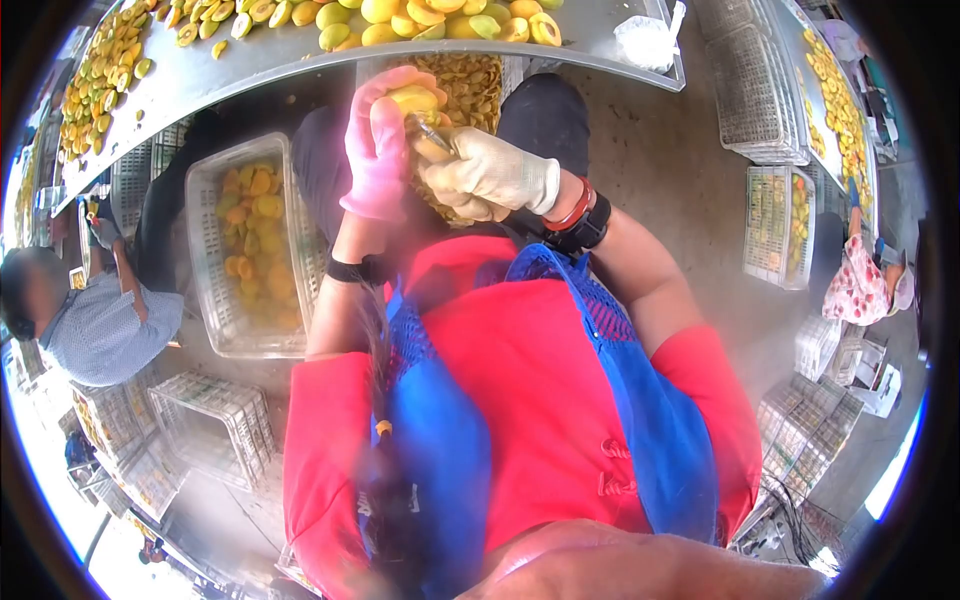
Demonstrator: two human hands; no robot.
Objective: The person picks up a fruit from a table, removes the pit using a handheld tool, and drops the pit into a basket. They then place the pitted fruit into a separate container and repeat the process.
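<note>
My left hand, in a pink glove, is closed round a yellow mango. My right hand, in a whitish knit glove, grips a peeler with a metal blade and a yellowish handle. Its blade comes right up to the lower side of the fruit. Both hands meet above my lap, just below the table edge. Beneath them a crate of mango peels stands between my knees, partly hidden by the gloves.
A metal table carries many mangoes and a crumpled white plastic bag. Left of me stands a crate of peeled mango pieces. Stacked crates are at right. Co-workers sit on both sides.
</note>
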